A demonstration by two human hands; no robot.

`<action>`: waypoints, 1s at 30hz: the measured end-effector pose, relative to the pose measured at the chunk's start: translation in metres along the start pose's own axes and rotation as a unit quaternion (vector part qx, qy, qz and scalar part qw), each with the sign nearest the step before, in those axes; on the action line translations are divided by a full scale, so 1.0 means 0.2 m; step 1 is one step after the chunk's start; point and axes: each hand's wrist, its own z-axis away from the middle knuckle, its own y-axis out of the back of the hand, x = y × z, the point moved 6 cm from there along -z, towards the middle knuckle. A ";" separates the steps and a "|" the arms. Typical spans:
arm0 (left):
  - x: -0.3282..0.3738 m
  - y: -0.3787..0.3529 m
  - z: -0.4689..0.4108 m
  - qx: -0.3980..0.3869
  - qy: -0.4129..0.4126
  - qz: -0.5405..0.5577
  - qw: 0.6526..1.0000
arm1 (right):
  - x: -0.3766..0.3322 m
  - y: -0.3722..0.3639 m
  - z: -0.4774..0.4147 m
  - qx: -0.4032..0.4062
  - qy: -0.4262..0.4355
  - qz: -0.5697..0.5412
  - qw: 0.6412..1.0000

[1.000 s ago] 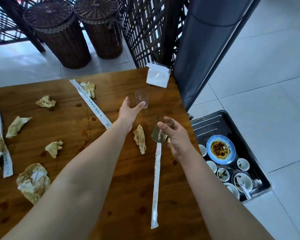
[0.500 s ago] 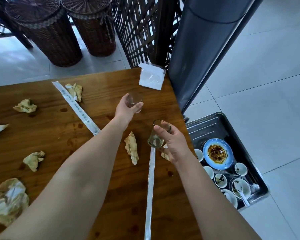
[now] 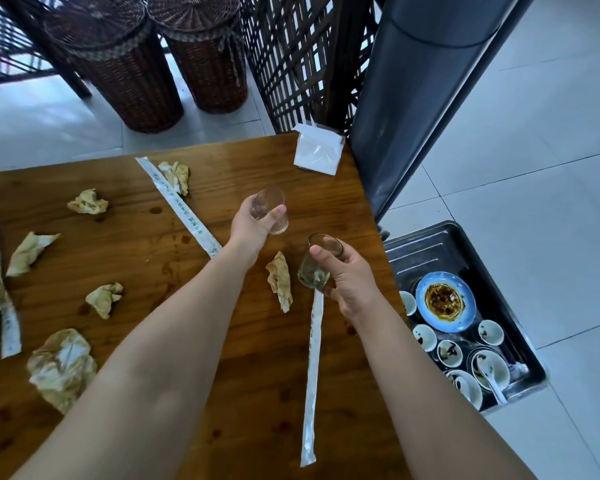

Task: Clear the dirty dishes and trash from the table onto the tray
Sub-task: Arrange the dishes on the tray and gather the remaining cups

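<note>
My left hand (image 3: 248, 228) grips a clear glass (image 3: 271, 209), lifted and tilted above the wooden table (image 3: 146, 258). A second glass (image 3: 317, 268) with a greenish bottom is held by my right hand (image 3: 349, 277) near the table's right edge. On the floor to the right lies a dark metal tray (image 3: 426, 247) holding a blue plate (image 3: 445, 301) with sauce, several small white cups and a spoon. Several crumpled, stained napkins (image 3: 279, 280) and long white chopstick wrappers (image 3: 311, 368) lie scattered on the table.
A white napkin packet (image 3: 317, 150) sits at the table's far right corner. Behind the table stand two wicker baskets (image 3: 125, 64), a dark lattice screen (image 3: 298, 57) and a grey column (image 3: 416, 91). White tiled floor surrounds the tray.
My left hand reached the far glass, closed round it and lifted it off the table, tilting it. My right hand kept its glass in about the same place.
</note>
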 end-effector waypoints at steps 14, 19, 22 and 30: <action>-0.11 0.20 0.47 -0.070 0.036 0.092 0.993 | 0.08 0.05 0.39 0.036 0.036 0.006 0.999; -0.14 0.25 0.65 -0.080 0.033 0.133 0.987 | 0.14 0.08 0.57 0.069 0.046 0.002 0.997; -0.15 0.26 0.76 -0.111 0.025 0.125 0.986 | 0.18 0.10 0.68 0.088 0.055 0.001 0.995; -0.18 0.17 1.05 -0.185 0.039 0.119 0.975 | 0.28 0.21 0.95 0.109 0.081 -0.027 0.990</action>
